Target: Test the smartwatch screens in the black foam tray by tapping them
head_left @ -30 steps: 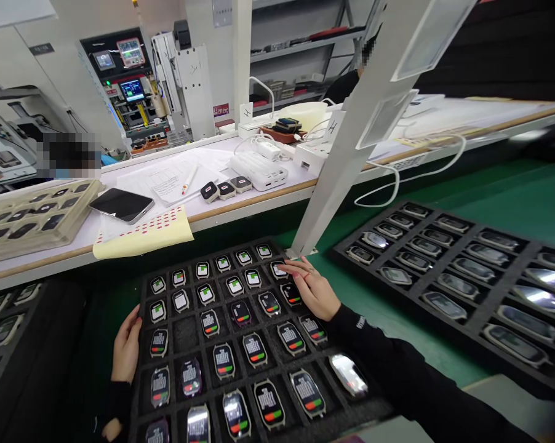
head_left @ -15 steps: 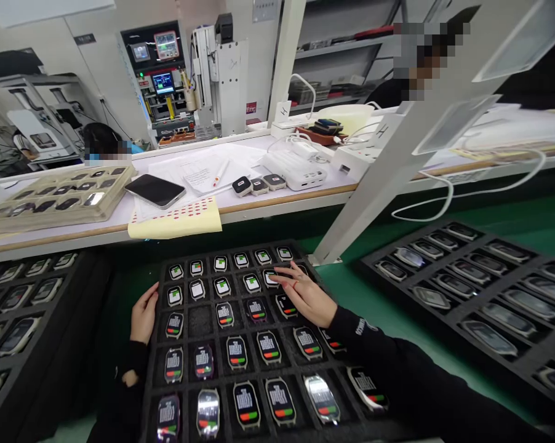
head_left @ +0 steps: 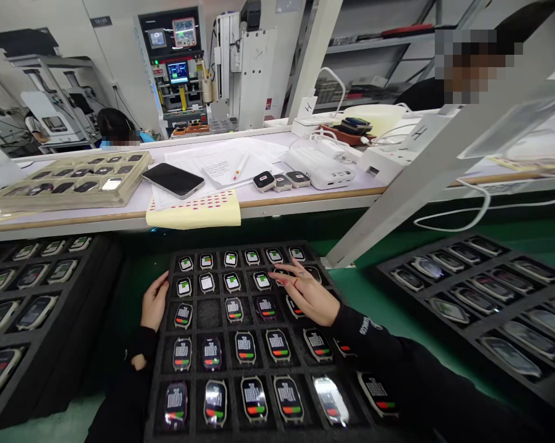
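In front of me lies a black foam tray [head_left: 160,400] with rows of smartwatches in its compartments. Upper-row watches, such as this smartwatch [head_left: 232,281], show white and green screens. The lower ones, like this smartwatch [head_left: 278,344], show lines of text above a red and green bar. One compartment [head_left: 208,312] in the third row holds no watch. My left hand [head_left: 154,303] grips the tray's left edge, its fingertips partly hidden. Over the second row on the right, my right hand [head_left: 309,293] reaches with outstretched fingers, fingertips beside a smartwatch [head_left: 261,280]; it partly covers the neighbouring watches.
Stacked watch trays [head_left: 56,344] stand on the left, another tray [head_left: 471,307] on the right. A slanted white post [head_left: 388,184] rises beyond my right hand. The bench [head_left: 268,206] behind bears a phone [head_left: 173,179], papers, a beige tray [head_left: 130,184] and cables. Two people are beyond it.
The view has shifted, so the bench and tray appear further right. My right hand's fingertips have moved slightly left across the second row; my left hand stays at the tray's edge.
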Tool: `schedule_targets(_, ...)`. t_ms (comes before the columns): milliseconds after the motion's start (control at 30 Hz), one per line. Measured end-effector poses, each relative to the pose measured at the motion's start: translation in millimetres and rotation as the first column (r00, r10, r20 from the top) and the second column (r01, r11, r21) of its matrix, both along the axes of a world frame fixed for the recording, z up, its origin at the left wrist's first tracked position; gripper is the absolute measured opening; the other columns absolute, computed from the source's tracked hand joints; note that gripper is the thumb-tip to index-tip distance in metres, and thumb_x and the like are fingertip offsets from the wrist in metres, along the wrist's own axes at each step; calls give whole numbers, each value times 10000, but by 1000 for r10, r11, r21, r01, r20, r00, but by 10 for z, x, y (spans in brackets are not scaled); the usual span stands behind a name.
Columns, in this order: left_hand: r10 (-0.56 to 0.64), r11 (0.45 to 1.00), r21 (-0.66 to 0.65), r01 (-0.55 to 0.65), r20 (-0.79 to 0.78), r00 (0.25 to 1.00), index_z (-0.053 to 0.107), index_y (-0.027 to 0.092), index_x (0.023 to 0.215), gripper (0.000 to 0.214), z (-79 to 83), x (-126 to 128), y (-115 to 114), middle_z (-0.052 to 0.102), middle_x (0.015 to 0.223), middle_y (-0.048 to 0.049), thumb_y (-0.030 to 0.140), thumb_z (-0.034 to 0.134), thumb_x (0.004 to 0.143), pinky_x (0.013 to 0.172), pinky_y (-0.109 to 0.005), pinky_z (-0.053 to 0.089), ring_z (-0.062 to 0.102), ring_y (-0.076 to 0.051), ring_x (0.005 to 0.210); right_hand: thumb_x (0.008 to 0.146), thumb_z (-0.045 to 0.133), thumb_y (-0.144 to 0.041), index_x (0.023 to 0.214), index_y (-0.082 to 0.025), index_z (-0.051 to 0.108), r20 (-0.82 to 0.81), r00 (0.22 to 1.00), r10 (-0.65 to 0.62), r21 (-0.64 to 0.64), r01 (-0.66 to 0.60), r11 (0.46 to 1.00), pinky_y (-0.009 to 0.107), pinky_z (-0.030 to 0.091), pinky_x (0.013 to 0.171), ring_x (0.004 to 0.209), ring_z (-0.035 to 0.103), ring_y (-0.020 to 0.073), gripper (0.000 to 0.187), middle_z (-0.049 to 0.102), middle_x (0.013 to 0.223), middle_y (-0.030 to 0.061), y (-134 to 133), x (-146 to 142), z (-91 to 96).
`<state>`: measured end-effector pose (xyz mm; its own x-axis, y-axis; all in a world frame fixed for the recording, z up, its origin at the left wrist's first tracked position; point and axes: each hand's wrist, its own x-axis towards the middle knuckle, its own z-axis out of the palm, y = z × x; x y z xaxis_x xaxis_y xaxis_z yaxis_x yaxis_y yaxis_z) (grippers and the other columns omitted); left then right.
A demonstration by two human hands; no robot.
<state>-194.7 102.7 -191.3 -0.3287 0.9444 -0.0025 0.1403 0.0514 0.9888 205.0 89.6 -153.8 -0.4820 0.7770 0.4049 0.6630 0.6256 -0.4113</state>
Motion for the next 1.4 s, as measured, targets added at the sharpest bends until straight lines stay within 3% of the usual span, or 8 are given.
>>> schedule_targets(233, -29, 1000, -2, 29, -28, 999, 689, 184, 1204, 429, -11, -13, -16, 655, 1317, -101, 400, 609, 842, 1104, -452, 437, 572, -301, 1265, 1048, 309, -216, 1255, -159, 657, 2, 996, 84, 10, -84, 996, 661, 259, 1170, 1283, 535, 278, 409, 701, 1173, 119, -2, -288, -56)
schedule_targets(667, -39, 999, 4, 39, -57, 998, 679, 186, 1217, 410, -30, -6, -13, 658, 1311, -97, 357, 563, 863, 1088, -439, 454, 575, -291, 1262, 1045, 309, -220, 1234, -143, 667, 0, 997, 71, 5, -71, 997, 671, 276, 1159, 1244, 564, 290, 412, 719, 1128, 113, 18, -283, -41)
schedule_targets(1133, -55, 998, 8, 56, -54, 997, 669, 186, 1243, 401, -68, -11, -15, 650, 1322, -95, 327, 544, 888, 1095, -424, 441, 582, -273, 1249, 1045, 302, -213, 1274, -133, 647, 17, 981, 195, -39, -194, 980, 670, 230, 1173, 1282, 532, 282, 421, 698, 1180, 136, 48, -833, -10)
schedule_targets(1400, -111, 993, -32, 110, -33, 993, 604, 188, 1327, 453, -68, -4, -29, 589, 1397, -106, 352, 548, 909, 1095, -402, 436, 564, -276, 1271, 1045, 295, -216, 1182, -141, 701, 54, 973, 223, -56, -220, 974, 718, 199, 1155, 1254, 548, 310, 435, 722, 1121, 119, 109, -1006, -27)
